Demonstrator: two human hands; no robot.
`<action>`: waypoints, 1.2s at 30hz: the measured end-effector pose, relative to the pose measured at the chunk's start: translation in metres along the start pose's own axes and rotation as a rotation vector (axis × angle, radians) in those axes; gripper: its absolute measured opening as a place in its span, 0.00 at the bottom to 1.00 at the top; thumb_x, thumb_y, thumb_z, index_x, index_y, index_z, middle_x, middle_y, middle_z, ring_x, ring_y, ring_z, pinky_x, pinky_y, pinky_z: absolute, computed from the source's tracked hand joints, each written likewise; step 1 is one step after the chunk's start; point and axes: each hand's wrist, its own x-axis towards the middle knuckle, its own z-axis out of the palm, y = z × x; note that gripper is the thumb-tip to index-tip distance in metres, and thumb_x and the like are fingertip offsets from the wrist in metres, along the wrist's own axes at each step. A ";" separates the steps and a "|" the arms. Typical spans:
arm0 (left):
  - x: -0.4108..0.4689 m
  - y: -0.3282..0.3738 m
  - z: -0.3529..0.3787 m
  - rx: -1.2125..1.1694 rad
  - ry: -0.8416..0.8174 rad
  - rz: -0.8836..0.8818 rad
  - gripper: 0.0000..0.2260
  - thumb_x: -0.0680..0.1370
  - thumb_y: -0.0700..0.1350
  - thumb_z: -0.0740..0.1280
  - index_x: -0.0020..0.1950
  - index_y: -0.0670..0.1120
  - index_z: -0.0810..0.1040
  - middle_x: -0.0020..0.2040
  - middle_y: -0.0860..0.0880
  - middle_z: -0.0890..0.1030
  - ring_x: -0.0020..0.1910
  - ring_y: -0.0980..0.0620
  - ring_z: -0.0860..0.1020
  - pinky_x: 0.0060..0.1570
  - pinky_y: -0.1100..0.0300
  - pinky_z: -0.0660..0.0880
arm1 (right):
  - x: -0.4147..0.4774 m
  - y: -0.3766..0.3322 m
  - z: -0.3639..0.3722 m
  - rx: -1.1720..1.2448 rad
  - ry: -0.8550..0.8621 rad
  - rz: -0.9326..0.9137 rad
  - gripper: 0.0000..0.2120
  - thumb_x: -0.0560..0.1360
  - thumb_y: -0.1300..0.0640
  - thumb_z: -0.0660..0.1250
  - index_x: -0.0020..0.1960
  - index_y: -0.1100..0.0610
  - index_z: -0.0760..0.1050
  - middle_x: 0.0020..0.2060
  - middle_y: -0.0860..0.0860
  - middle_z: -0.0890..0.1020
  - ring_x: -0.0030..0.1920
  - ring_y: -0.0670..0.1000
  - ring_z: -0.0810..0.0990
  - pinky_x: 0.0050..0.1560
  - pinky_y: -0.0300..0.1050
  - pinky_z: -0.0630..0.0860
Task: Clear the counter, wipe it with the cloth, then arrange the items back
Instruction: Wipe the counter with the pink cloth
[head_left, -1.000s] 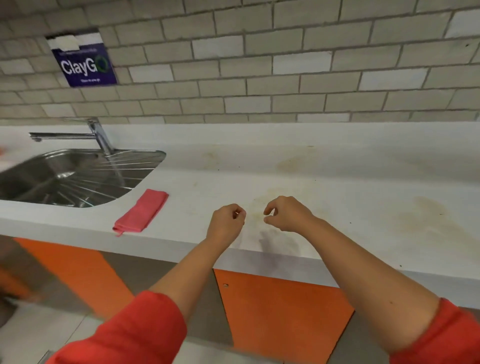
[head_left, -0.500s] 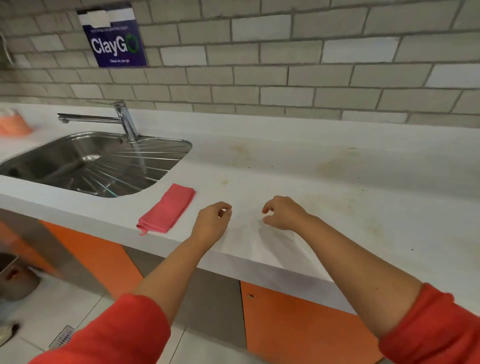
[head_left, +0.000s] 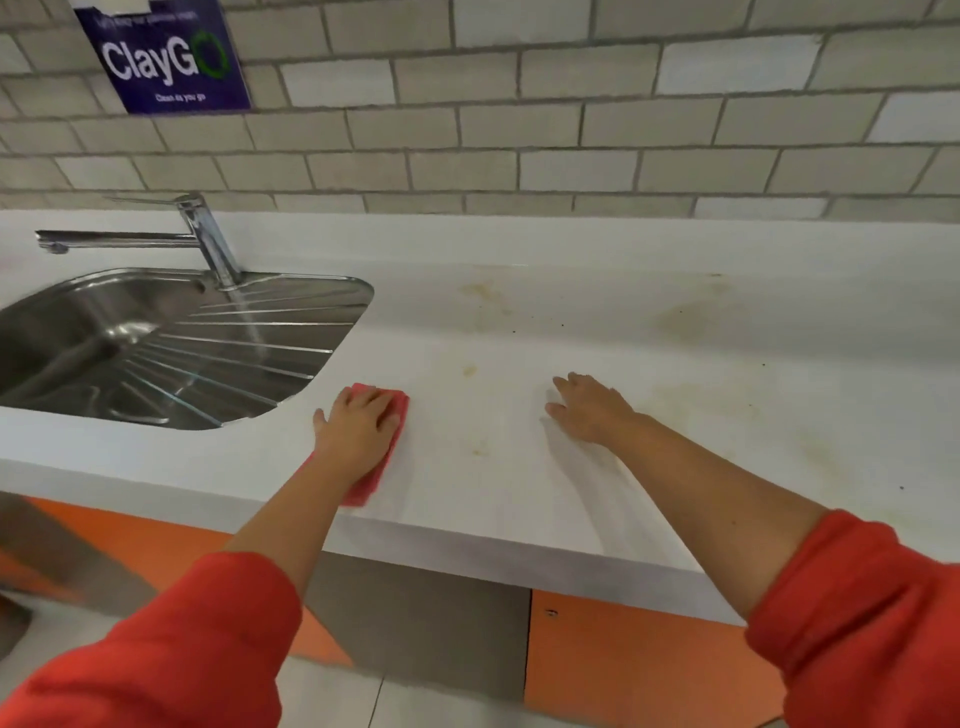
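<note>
Near the front edge of the counter (head_left: 519, 499), the left hand (head_left: 358, 423) lay flat on the pink cloth (head_left: 399, 415), fingers straight, pressing rather than gripping. The cloth sat just right of the sink (head_left: 156, 338). The right hand (head_left: 587, 410) rested open on bare counter. Ungripped, the cloth could bunch or slide off the edge. Farther back, yellowish stains (head_left: 691, 317), seemingly dried, might escape short strokes.

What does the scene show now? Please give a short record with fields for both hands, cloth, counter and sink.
left hand: flat on the cloth, fingers straight
right hand: flat on the counter, holds nothing
cloth: pink, under the left hand, right of the sink
counter: white, with yellowish stains
sink: steel, tap behind it
</note>
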 end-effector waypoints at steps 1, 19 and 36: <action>0.001 -0.009 0.003 0.019 -0.024 0.015 0.20 0.82 0.53 0.51 0.74 0.54 0.62 0.75 0.54 0.60 0.76 0.49 0.53 0.71 0.40 0.51 | 0.003 -0.004 0.002 -0.004 -0.020 0.011 0.24 0.82 0.48 0.48 0.76 0.56 0.54 0.75 0.54 0.58 0.74 0.55 0.58 0.72 0.54 0.58; -0.005 -0.006 0.024 0.091 -0.174 0.420 0.25 0.81 0.57 0.44 0.77 0.54 0.43 0.78 0.53 0.41 0.76 0.48 0.39 0.74 0.46 0.41 | 0.013 -0.030 0.017 -0.067 -0.047 0.176 0.25 0.81 0.48 0.51 0.74 0.57 0.56 0.73 0.54 0.60 0.72 0.56 0.63 0.70 0.53 0.62; -0.006 0.026 0.022 0.122 -0.256 0.706 0.23 0.82 0.57 0.43 0.76 0.58 0.41 0.75 0.56 0.36 0.75 0.54 0.35 0.73 0.48 0.38 | 0.022 -0.009 0.012 -0.004 -0.124 0.153 0.22 0.82 0.58 0.46 0.75 0.48 0.57 0.73 0.52 0.59 0.72 0.57 0.62 0.72 0.54 0.59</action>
